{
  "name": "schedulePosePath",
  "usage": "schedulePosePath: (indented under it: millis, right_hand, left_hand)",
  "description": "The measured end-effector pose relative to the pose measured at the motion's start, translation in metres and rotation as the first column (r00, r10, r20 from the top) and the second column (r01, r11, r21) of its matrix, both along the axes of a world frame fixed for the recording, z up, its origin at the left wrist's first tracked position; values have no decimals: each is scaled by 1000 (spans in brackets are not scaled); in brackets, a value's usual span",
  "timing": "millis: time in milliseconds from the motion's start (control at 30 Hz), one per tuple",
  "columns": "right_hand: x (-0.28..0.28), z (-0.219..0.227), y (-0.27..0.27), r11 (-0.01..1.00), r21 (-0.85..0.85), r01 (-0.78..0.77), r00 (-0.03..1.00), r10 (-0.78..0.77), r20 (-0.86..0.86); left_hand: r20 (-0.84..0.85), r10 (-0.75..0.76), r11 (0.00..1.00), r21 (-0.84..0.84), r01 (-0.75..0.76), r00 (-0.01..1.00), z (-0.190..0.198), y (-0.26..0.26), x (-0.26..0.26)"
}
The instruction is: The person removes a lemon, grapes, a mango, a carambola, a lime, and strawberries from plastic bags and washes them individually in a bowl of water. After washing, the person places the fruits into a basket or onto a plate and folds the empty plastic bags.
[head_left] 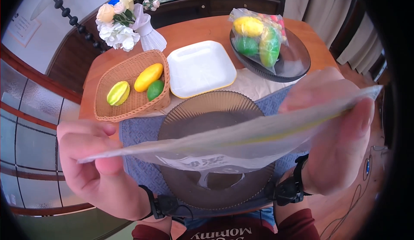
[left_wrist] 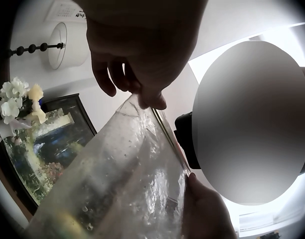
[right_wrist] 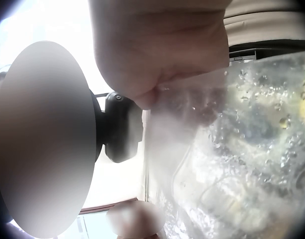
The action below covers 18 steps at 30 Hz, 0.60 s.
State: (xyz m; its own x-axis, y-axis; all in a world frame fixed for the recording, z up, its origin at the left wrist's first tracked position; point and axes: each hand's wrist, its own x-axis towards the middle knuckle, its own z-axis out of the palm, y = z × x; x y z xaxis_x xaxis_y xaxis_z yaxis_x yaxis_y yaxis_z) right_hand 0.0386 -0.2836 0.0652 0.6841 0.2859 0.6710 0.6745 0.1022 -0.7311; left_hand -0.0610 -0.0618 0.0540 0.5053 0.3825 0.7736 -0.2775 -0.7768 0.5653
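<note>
A clear plastic zip bag (head_left: 194,147) is stretched between my hands above a ribbed, smoky glass plate (head_left: 202,110). My left hand (head_left: 97,171) pinches one top corner between thumb and fingers. At the opposite corner, my right hand (head_left: 334,145) grips the edge, its thumb on the near side. Droplets dot the bag's film (right_wrist: 262,119) in the right wrist view. The left wrist view shows the zip strip (left_wrist: 167,132) running from the left hand (left_wrist: 142,50) to the right hand (left_wrist: 207,209). The bag hides part of the plate.
A wicker basket (head_left: 114,63) with several fruits stands at left, beside a white tray (head_left: 202,67). Behind on the right, a dark bowl (head_left: 297,65) bears a clear bag of fruit (head_left: 258,37). A flower vase (head_left: 152,35) stands at the back left. A blue mat (head_left: 136,138) lies underneath the plate.
</note>
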Motion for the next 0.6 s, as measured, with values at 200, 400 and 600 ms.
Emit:
schedulePosePath:
  millis: [200,400,600]
  right_hand:
    - [0,-14,11,978,206,36,999,-32,-23]
    - [3,-9,-5,992,100,74,997,-71,-39]
    - [12,0,-21,998,-15,-67,998,67,-17]
  left_hand:
    - [24,21,999,-37,-20,999,-3,3,1]
    - [12,26,1000,-9,-26,1000,-6,8,3]
    - [36,-261,959,-104,264,965,-6,11,0]
